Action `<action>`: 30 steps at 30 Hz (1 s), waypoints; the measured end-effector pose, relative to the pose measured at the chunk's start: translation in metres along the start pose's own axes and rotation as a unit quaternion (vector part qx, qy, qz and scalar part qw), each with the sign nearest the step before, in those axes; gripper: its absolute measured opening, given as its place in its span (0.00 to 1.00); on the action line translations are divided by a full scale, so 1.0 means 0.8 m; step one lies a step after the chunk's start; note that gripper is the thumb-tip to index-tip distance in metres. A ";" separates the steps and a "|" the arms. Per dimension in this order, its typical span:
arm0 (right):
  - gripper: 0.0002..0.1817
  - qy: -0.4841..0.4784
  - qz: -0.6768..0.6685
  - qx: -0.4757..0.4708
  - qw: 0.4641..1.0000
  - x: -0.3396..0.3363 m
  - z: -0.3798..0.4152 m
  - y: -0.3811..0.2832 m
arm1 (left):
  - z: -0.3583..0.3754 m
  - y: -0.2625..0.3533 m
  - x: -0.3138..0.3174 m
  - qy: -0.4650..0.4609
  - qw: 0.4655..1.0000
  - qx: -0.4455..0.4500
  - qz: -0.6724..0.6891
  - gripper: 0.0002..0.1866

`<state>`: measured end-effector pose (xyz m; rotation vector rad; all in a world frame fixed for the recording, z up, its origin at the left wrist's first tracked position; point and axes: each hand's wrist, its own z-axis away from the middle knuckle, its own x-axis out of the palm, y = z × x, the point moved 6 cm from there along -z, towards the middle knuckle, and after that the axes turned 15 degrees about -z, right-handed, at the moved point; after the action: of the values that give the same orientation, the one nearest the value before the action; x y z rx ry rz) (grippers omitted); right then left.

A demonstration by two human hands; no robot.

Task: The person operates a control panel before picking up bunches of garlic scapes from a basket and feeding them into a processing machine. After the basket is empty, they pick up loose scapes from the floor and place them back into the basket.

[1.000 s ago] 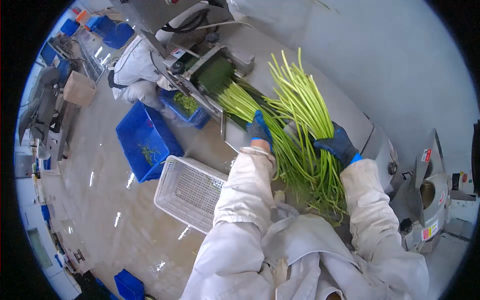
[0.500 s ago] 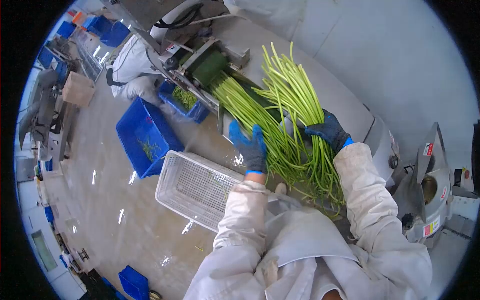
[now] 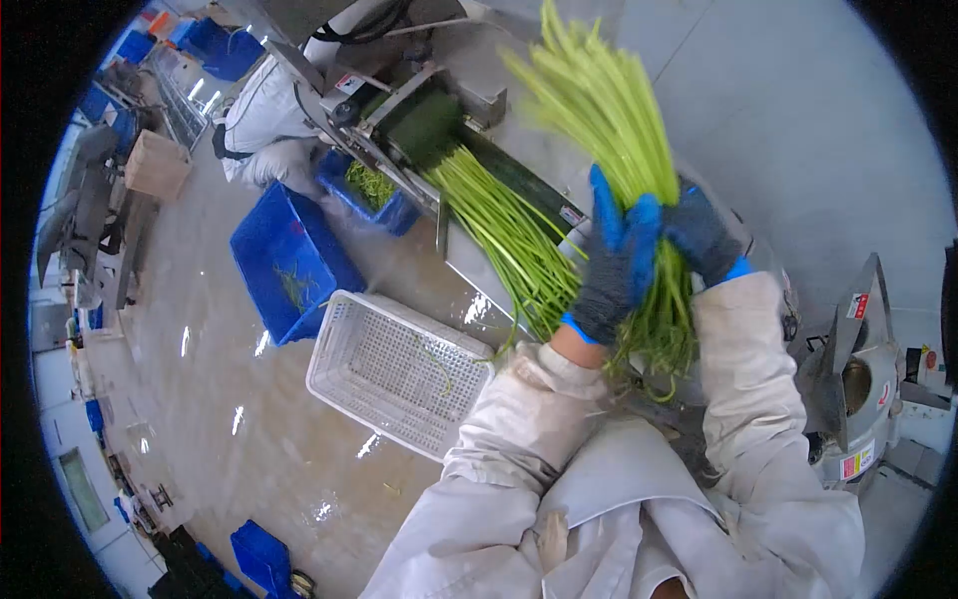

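Note:
A thick bunch of long, thin green vegetable stalks (image 3: 624, 120) is raised between my hands, its upper ends blurred by motion. My right hand (image 3: 704, 235), in a dark glove with blue, grips it from the right. From the left, my left hand (image 3: 617, 265), gloved alike, closes against the same bunch; some fingers are hidden by the stalks. Thin tangled ends hang below both hands. More loose stalks (image 3: 499, 235) lie on the machine's conveyor belt (image 3: 509, 180) to the left, their far ends under a green roller (image 3: 421, 130).
A white perforated crate (image 3: 399, 374) stands left of my arms. Beyond it are a blue bin (image 3: 289, 265) with scraps and a smaller blue bin (image 3: 371, 190) holding cut greens. A person in white (image 3: 267, 120) bends by the machine. Another metal machine (image 3: 858, 374) stands at right.
My left hand has moved right, from over the belt stalks to the bunch. The bunch has been lifted up and right, apart from the stalks left on the belt.

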<state>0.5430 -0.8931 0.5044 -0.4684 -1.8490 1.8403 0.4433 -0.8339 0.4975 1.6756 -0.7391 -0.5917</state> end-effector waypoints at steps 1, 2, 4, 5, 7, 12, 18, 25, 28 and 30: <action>0.26 -0.014 0.000 0.001 1.000 0.004 0.003 -0.028 | -0.002 0.021 0.005 0.025 0.999 0.040 -0.007 0.37; 0.26 -0.029 0.001 0.002 1.000 0.009 0.007 -0.061 | -0.003 0.048 0.010 0.028 0.997 0.023 0.063 0.36; 0.29 -0.022 0.029 0.046 0.998 0.011 0.018 -0.115 | -0.005 0.099 0.017 0.007 0.986 -0.018 0.165 0.38; 0.28 -0.024 0.031 0.049 0.998 0.012 0.024 -0.140 | -0.006 0.117 0.020 0.007 0.988 -0.008 0.157 0.40; 0.26 -0.038 0.004 0.033 0.999 0.023 0.043 -0.175 | -0.005 0.146 0.027 0.018 0.992 0.021 0.125 0.42; 0.22 -0.064 -0.043 0.013 0.997 0.046 0.083 -0.214 | 0.018 0.186 0.032 0.123 0.970 0.173 0.122 0.42; 0.29 -0.059 0.083 0.084 0.991 0.013 0.037 -0.111 | 0.036 0.096 0.035 0.108 0.945 -0.080 0.299 0.36; 0.26 -0.169 0.236 0.164 0.943 0.007 0.035 0.064 | 0.098 -0.041 0.042 0.182 0.912 -0.218 0.297 0.31; 0.24 -0.183 0.340 0.178 0.905 0.038 0.037 0.067 | 0.107 -0.068 0.036 0.180 0.906 -0.202 0.326 0.32; 0.23 -0.168 0.388 0.176 0.889 0.054 0.042 0.057 | 0.115 -0.053 0.018 0.231 0.919 -0.194 0.255 0.25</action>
<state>0.4840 -0.8948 0.4641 -0.8900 -1.5683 2.8824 0.3935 -0.8985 0.4360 1.1226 -0.6235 0.0392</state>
